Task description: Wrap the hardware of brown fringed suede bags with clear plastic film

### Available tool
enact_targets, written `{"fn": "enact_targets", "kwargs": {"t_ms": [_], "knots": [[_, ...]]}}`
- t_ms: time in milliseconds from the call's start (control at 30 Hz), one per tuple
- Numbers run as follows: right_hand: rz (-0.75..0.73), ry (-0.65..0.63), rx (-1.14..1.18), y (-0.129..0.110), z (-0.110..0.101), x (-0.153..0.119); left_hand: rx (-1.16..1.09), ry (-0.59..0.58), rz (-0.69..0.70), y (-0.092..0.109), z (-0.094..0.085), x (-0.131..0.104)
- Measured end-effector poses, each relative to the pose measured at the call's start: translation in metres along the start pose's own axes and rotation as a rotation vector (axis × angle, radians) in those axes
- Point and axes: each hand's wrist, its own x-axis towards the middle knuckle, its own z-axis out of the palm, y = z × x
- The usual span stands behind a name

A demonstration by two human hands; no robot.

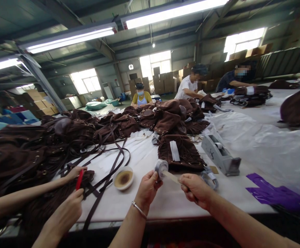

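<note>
My left hand (149,186), with a silver bangle at the wrist, grips a roll of tape (161,167) above the table. A pale strip of tape (172,177) stretches from the roll to my right hand (195,188), whose fingers pinch its end. Something dark shows under the right fingers; I cannot make out what it is. Just beyond the roll lies a dark brown fringed bag (183,156) with a white strip on it. A grey tape dispenser (220,155) stands to the right, and a bowl with brownish contents (123,179) is left of my left hand.
At left, a co-worker's hands (73,196) hold a red tool (80,179) over brown fringe. Brown bags (129,122) pile across the table, with dark straps (117,162) trailing forward. Purple plastic (276,193) lies at right beside clear sheeting (256,137). Other people work behind.
</note>
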Motion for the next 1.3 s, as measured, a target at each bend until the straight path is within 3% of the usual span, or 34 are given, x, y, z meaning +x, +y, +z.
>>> {"fn": "enact_targets", "kwargs": {"t_ms": [233,467,600,667,733,800,933,1033,1200,1300], "knots": [[0.017,0.026,0.018,0.004,0.005,0.004,0.013,-0.005,-0.004,-0.001,0.001,0.000],[-0.115,0.164,-0.277,0.007,0.017,0.005,0.108,-0.061,0.045,0.000,0.001,-0.001],[-0.420,0.258,-0.646,0.006,0.013,0.000,0.160,-0.073,0.084,0.001,0.001,-0.001],[-0.626,0.264,-0.823,0.006,0.009,-0.004,0.158,-0.060,0.090,0.001,0.000,-0.001],[-0.734,0.237,-0.914,0.005,0.006,-0.006,0.160,-0.057,0.082,-0.001,-0.001,-0.001],[-0.677,0.181,-0.885,0.003,0.006,-0.006,0.165,-0.062,0.073,-0.002,-0.001,-0.002],[-0.281,0.048,-0.594,-0.004,0.011,0.001,0.177,-0.081,0.071,-0.005,0.001,-0.003],[-0.105,-0.081,-0.443,-0.006,0.012,0.009,0.190,-0.083,0.073,-0.006,0.002,-0.003],[-0.075,-0.231,-0.378,-0.004,0.006,0.017,0.279,-0.117,0.089,-0.005,0.001,-0.003],[-0.103,-0.276,-0.068,-0.010,0.005,0.012,0.295,-0.089,0.101,-0.003,-0.001,-0.002]]}}
